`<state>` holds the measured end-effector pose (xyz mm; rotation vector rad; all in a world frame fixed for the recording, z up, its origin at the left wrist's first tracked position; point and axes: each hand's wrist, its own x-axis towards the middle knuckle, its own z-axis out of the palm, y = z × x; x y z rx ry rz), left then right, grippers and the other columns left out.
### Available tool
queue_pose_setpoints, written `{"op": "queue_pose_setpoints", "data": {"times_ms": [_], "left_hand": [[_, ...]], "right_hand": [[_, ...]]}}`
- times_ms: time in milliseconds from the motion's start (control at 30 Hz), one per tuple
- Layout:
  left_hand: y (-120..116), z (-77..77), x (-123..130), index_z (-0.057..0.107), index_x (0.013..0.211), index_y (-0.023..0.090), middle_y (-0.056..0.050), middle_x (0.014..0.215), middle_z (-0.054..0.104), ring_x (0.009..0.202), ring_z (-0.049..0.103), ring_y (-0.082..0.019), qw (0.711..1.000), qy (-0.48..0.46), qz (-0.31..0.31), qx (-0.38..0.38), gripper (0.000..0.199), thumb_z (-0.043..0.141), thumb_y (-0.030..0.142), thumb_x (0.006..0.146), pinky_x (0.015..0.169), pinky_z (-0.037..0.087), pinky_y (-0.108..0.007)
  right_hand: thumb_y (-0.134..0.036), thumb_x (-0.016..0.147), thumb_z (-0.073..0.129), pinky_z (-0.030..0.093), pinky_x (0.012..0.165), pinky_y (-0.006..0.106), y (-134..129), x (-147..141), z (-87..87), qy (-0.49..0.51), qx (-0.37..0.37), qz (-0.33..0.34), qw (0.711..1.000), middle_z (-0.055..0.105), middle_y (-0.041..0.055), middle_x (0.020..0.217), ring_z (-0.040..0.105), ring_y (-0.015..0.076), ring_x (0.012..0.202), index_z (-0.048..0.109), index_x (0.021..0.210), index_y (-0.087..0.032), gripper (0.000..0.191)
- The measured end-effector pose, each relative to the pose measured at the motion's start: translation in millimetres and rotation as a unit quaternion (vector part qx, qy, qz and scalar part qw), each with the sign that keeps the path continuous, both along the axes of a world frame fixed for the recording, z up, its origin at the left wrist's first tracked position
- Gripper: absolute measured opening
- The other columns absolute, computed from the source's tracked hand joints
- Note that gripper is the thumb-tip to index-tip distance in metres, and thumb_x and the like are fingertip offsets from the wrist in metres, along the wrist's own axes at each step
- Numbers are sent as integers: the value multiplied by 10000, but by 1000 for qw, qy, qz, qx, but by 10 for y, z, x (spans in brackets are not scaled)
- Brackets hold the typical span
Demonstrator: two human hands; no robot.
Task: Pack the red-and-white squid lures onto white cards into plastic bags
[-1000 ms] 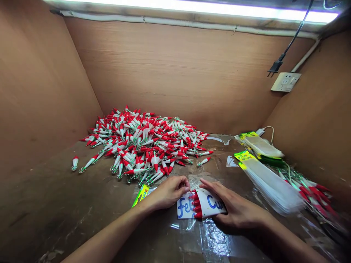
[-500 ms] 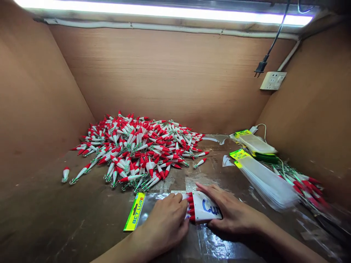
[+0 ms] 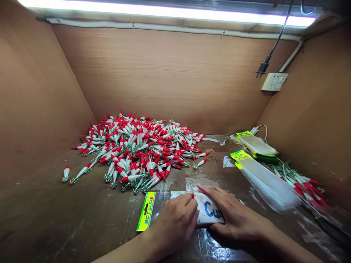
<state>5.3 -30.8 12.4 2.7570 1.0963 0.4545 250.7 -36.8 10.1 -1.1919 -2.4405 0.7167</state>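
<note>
A white holder with blue lettering [image 3: 205, 209] lies near the front of the table, with my right hand [image 3: 233, 212] wrapped round its right end. My left hand [image 3: 179, 215] is curled closed on a clear plastic bag with a yellow-green BCT LURE header [image 3: 148, 212], right against the holder's left end. One red lure tip [image 3: 192, 196] shows between hand and holder; the other tips are hidden behind my left fingers. How far the bag reaches over the holder cannot be made out.
A large pile of red-and-white squid lures [image 3: 142, 149] lies at the back left. Stacked clear bags [image 3: 265, 182] are on the right, beside more lures [image 3: 309, 190]. A black plug [image 3: 262, 68] hangs above a wall socket [image 3: 274, 82].
My left hand and the bag have moved right, up against the holder. The row of red lure tips is now mostly covered. My right hand stays on the holder.
</note>
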Motion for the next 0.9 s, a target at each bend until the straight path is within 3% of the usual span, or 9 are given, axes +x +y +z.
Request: {"op": "queue_pose_setpoints", "data": {"times_ms": [167, 333, 400, 467, 533, 600, 700, 800, 900], "left_hand": [[-3, -35, 25, 577, 920, 214, -57, 953, 649, 858, 627, -232, 1000, -17, -14, 8, 104, 503, 251, 981, 708, 488, -349], [-11, -9, -7, 621, 920, 227, -46, 1053, 679, 984, 625, -252, 996, -31, -75, -33, 156, 622, 379, 954, 799, 499, -356], [47, 23, -77, 642, 974, 239, -46, 1059, 683, 1007, 623, -264, 996, -40, -59, -61, 251, 660, 482, 918, 832, 508, -375], [142, 11, -173, 622, 1176, 242, -82, 1202, 662, 1137, 599, -303, 996, -47, -11, -71, 412, 684, 531, 887, 941, 503, -439], [243, -59, -272, 494, 1410, 239, -137, 1462, 527, 1360, 470, -355, 996, -34, 14, -85, 665, 702, 558, 864, 1093, 423, -524], [311, -154, -342, 363, 1524, 230, -162, 1591, 384, 1478, 329, -364, 994, -11, 11, -112, 807, 693, 567, 870, 1176, 334, -559], [327, -234, -361, 271, 1568, 203, -193, 1620, 325, 1497, 308, -342, 990, -8, 14, -138, 875, 696, 536, 879, 1198, 319, -548], [286, -200, -315, 317, 1548, 207, -195, 1609, 348, 1492, 321, -343, 989, -20, -3, -145, 842, 698, 544, 877, 1196, 320, -562], [250, -166, -257, 334, 1549, 241, -173, 1617, 342, 1495, 313, -349, 990, -33, -20, -137, 786, 675, 527, 901, 1194, 313, -585]], "right_hand": [[-283, 789, 695, 317, 1190, 475, -7, -64, -4, 4, 16, 11, 1000, 375, 98, 1590, 392, 324, 1427, 182, 1616, -304, 974], [-299, 842, 691, 344, 1176, 490, 12, -91, 31, -20, -3, 48, 999, 307, 54, 1634, 354, 319, 1463, 460, 1494, -378, 696], [-352, 855, 708, 345, 1174, 496, 31, -59, 13, -18, -9, 48, 999, 290, 61, 1640, 340, 327, 1471, 533, 1441, -365, 612], [-417, 860, 719, 338, 1179, 506, 46, -10, -21, -18, -11, 41, 999, 263, 82, 1650, 314, 336, 1484, 504, 1469, -345, 650], [-459, 851, 730, 317, 1189, 523, 51, 37, -57, -26, -10, 28, 999, 233, 108, 1661, 275, 346, 1502, 377, 1552, -325, 796], [-470, 838, 743, 304, 1195, 534, 46, 66, -87, -36, -5, 8, 999, 184, 120, 1676, 247, 358, 1513, 242, 1603, -317, 927], [-436, 844, 744, 330, 1182, 527, 29, 71, -119, -44, 21, -1, 999, 53, 90, 1704, 255, 369, 1511, 206, 1604, -366, 934], [-388, 860, 739, 336, 1177, 524, 13, 59, -138, -51, 60, 16, 997, -64, 42, 1708, 228, 364, 1523, 239, 1583, -424, 880], [-386, 869, 735, 326, 1182, 532, 2, 45, -123, -52, 67, 17, 996, -78, 45, 1707, 191, 357, 1535, 224, 1587, -418, 882]]}}
